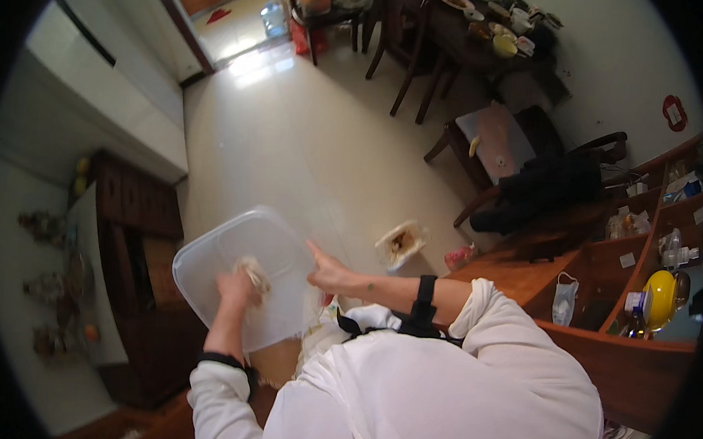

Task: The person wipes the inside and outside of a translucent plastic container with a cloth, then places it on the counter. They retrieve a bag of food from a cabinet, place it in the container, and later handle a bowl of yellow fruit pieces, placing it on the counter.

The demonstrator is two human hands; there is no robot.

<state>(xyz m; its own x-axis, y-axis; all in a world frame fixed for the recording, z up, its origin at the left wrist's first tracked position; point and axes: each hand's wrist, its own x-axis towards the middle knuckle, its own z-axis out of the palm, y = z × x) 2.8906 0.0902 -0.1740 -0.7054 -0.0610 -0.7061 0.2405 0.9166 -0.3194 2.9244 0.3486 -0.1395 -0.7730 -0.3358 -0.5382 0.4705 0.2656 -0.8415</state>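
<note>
A translucent plastic storage bin or lid point(287, 311) is tilted in front of me at the lower left of the head view. My left hand point(237, 288) presses a crumpled whitish cloth point(257, 277) against its surface; the fingers are partly blurred. At the bin's right edge, my right hand point(328, 272) grips the rim, with one finger stretched up along it. Below the right hand, part of a patterned light fabric point(315, 337) shows near my white top.
A lined waste bin point(401, 246) stands on the tiled floor, beside a small red bag point(460, 258). A wooden shelf unit point(587, 273) is at the right, a dark cabinet point(137, 327) at the left. Chairs point(489, 143) and a table with dishes point(456, 34) stand farther off.
</note>
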